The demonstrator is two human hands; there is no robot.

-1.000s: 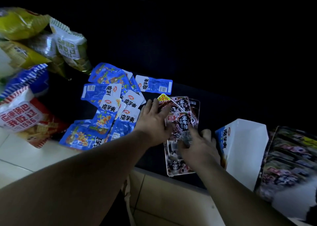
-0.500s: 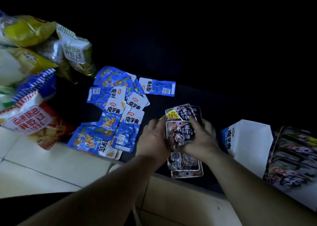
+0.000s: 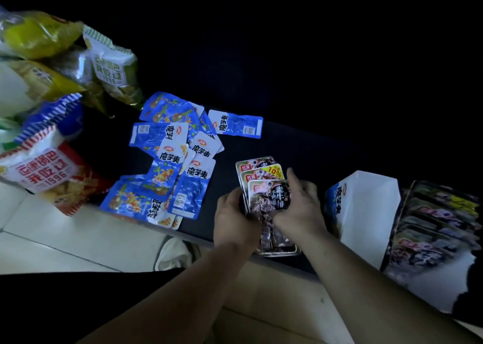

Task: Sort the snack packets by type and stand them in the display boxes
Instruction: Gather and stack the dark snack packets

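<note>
Bare forearms [image 3: 183, 288], bare left hand [image 3: 236, 219] and right hand [image 3: 300, 210]; black garment [image 3: 78, 304], pale shoe [image 3: 173, 254].

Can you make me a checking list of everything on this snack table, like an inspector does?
Surface: dark tabletop, dimly lit.
Job's things: stack of dark plastic snack packets in both hands; loose blue plastic snack packets heaped flat; blue-and-white cardboard display box standing open; dark display box beside it, holding packets, blurred.
Clutter: big yellow and red-and-white snack bags piled left.
Hands: left hand and right hand both grip the dark stack.
Cables: nothing seen.
Surroundings: pale tiled floor, pale shoe; dark background.
</note>
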